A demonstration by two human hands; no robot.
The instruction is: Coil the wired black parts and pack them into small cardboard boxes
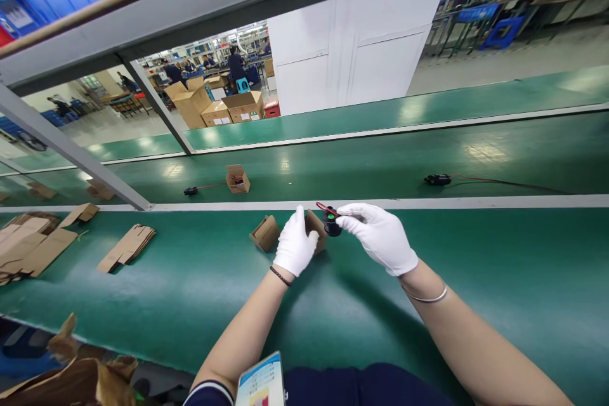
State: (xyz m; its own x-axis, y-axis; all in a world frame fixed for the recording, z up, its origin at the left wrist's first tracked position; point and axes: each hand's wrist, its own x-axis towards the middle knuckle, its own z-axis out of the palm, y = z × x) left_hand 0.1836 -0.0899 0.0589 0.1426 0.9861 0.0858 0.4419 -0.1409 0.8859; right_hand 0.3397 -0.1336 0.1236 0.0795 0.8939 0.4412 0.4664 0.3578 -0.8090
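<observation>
My left hand point(295, 244), in a white glove, is closed round a small open cardboard box point(316, 230) and partly hides it. My right hand point(380, 235), gloved too, pinches a small black cylindrical device with a wire point(332, 223). This device has a bright green spot on top and a red wire looping over it. It is at the right edge of the box, apparently outside it. Just left of my left hand, a second small open box point(265, 233) rests tilted on the green work surface point(200, 304).
Beyond a pale rail, the green belt point(333, 171) carries a wired black device point(438, 179), another one point(190, 191) and an open small box point(238, 179). Flattened cartons point(127, 246) lie left, near a larger pile point(33, 244). A slanted metal post point(76, 146) stands left.
</observation>
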